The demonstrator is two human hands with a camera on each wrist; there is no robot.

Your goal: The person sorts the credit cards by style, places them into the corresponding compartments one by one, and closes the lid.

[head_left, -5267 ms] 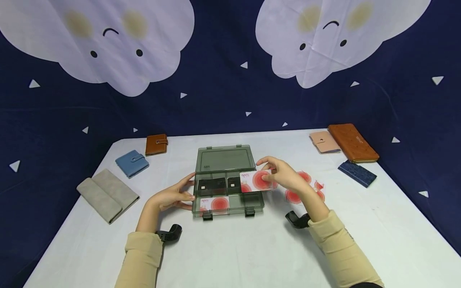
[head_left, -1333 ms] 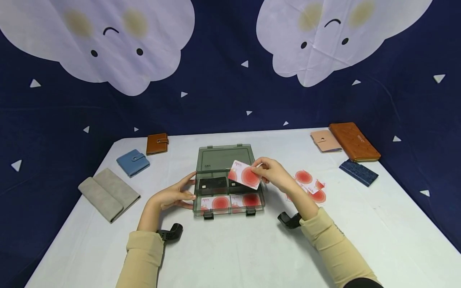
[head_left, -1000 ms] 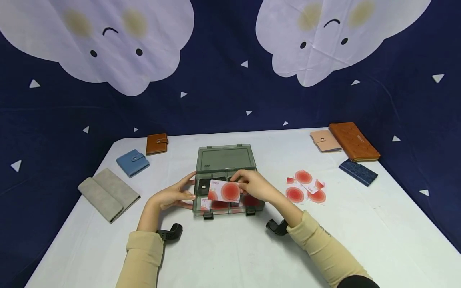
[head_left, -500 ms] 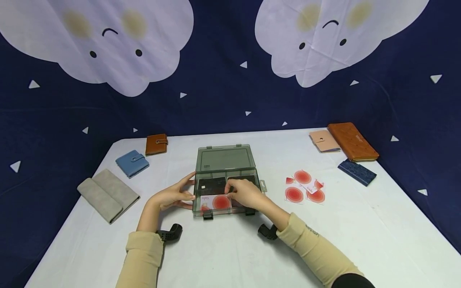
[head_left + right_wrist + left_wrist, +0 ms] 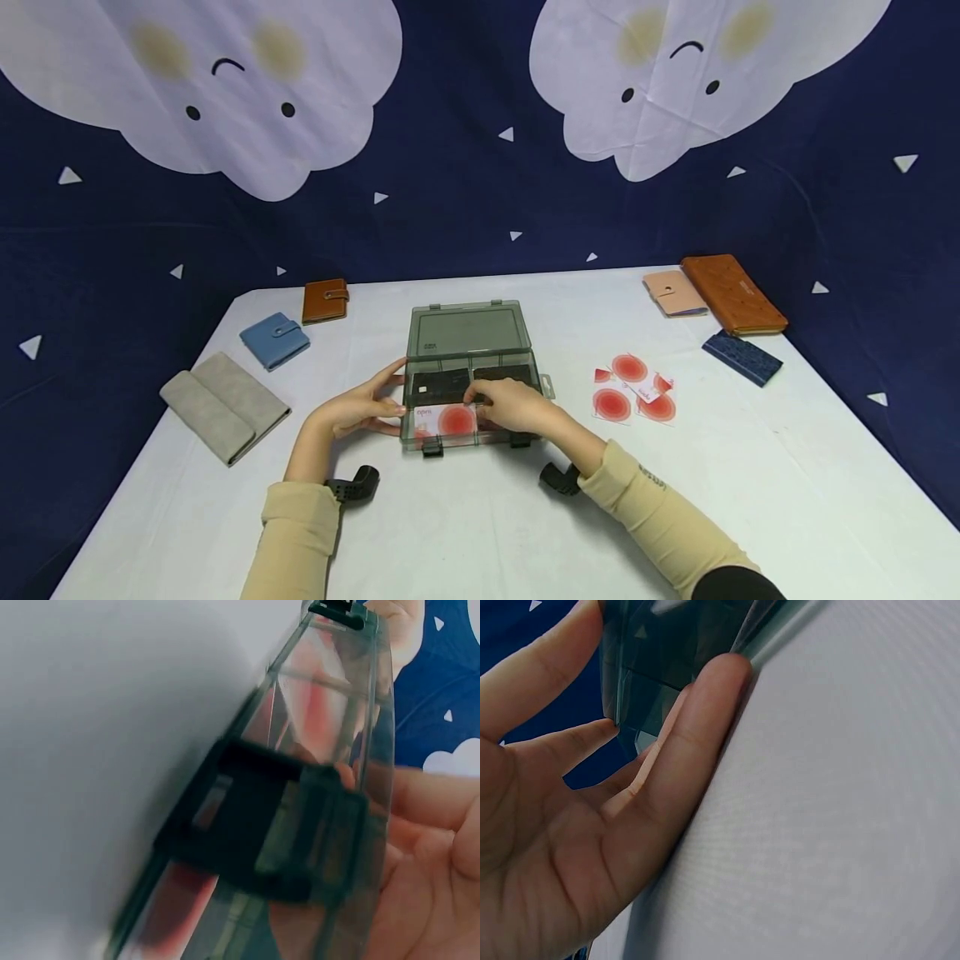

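Observation:
A translucent grey-green divided box stands mid-table, its lid (image 5: 471, 332) laid back. Black cards (image 5: 441, 387) lie in its rear compartments. My right hand (image 5: 513, 406) reaches over the front divider and pinches a white card with red circles (image 5: 446, 421) by its right edge, at the front-left compartment. That hand covers most of the front-right compartment. My left hand (image 5: 358, 410) steadies the box from its left side; in the left wrist view its fairly straight fingers (image 5: 690, 750) rest against the wall. A dark latch (image 5: 262, 817) blocks part of the right wrist view.
Several red-circled cards (image 5: 612, 406) overlap on the white table right of the box. On the left are a grey wallet (image 5: 225, 408), a blue one (image 5: 275, 340) and a brown one (image 5: 326, 301). Brown (image 5: 733, 294), pink (image 5: 676, 294) and navy (image 5: 742, 358) wallets lie at right.
My right hand has carried a card leftward and down to the front-left compartment. Earlier, a similar card came to lie in the front-right compartment. The left hand has stayed at the box.

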